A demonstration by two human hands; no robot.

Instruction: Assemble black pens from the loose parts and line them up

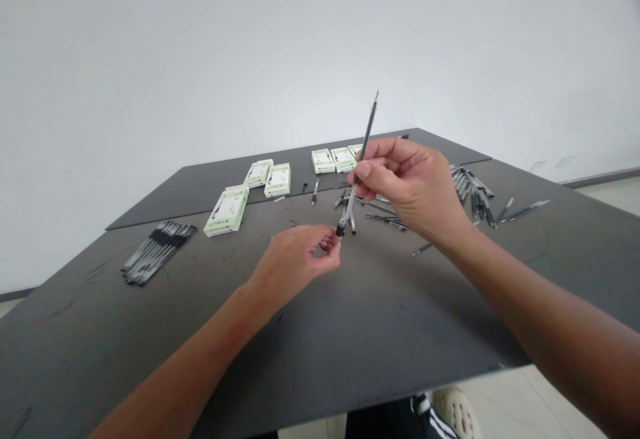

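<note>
Pinched between thumb and fingers of my right hand (395,176) is a slim pen refill (369,129). It is tilted, with its metal tip pointing up and its lower, pale end reaching down toward my left hand (300,252). My left thumb and fingertips are closed at a small black piece (341,230) by that lower end. Whether this piece is part of a pen barrel or joined to the refill, I cannot tell. Just behind it, clear pen parts (351,220) lie on the table, partly hidden by my hands.
The dark table (380,332) bears a row of black-gripped pens (157,251) on the left. Green and white boxes (227,211) stand behind, with more boxes (323,160) at the back middle. A pile of clear barrels (473,192) and loose refills (525,211) lie right.
</note>
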